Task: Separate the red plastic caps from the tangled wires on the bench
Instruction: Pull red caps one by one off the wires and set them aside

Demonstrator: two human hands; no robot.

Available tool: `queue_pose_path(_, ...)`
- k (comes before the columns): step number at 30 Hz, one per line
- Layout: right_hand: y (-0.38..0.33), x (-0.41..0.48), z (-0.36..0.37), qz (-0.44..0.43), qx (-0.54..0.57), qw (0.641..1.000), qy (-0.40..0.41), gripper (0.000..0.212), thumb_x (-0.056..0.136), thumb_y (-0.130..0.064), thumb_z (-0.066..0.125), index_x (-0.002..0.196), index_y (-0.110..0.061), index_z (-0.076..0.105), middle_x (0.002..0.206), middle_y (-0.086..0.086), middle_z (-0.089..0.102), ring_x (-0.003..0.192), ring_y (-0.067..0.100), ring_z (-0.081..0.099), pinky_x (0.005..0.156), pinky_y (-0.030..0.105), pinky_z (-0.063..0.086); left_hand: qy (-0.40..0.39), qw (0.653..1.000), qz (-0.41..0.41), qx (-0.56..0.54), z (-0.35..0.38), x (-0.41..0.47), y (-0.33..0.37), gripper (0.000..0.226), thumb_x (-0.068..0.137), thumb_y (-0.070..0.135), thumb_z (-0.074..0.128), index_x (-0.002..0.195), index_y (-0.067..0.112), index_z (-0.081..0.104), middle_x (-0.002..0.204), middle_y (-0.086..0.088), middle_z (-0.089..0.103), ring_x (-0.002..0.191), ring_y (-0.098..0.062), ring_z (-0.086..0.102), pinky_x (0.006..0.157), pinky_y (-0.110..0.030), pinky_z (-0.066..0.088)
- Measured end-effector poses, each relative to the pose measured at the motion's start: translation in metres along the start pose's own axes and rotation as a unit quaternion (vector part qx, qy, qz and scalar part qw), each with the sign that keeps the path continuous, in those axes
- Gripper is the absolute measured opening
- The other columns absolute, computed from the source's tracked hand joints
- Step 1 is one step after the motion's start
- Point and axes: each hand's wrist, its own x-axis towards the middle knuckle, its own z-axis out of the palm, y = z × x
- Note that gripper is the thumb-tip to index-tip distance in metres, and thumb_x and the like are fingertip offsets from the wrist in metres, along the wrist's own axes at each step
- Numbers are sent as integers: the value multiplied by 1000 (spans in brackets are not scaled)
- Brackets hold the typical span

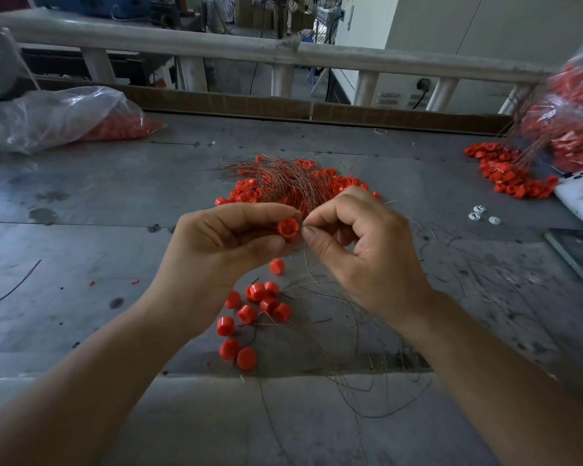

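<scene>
Cap [287, 227] pinched in left hand [223, 243] grip; right hand [360, 243] grip pinches wire [308, 267] just beside it.

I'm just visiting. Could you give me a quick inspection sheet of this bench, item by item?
Surface: grey bench, scuffed and stained.
Job's things: tangle of wires and red caps mid-bench; freed caps nearer the person; stray wires beside them.
Clutter: left bag and right bag, both holding red parts; white bits; dark slab at the right edge.
Grippers: left hand holds a cap; right hand pinches a wire at it.
Cables: plug lead on the far wall.
Surroundings: rail behind the bench.
</scene>
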Motion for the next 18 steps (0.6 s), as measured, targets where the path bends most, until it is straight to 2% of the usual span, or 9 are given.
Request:
queue_pose_path(12,0,0,-1,-4,-6,1000,2,6,79,-13,62,75,-9,64,71,-17,46,63,-4,43,59,10,37,-21,1000,-4,5,-4,0,1,33,64,10,60,91,23,73,92,1,73,89,-17,69,76,-20,53)
queue_pose_path(18,-1,0,-2,-10,-6,1000,-3,6,80,-12,62,75,-9,64,71,-17,45,63,-4,43,59,11,38,-25,1000,-6,-3,-5,-1,1,29,62,14,63,85,25,75,91,0,73,89,-18,69,77,-22,54)
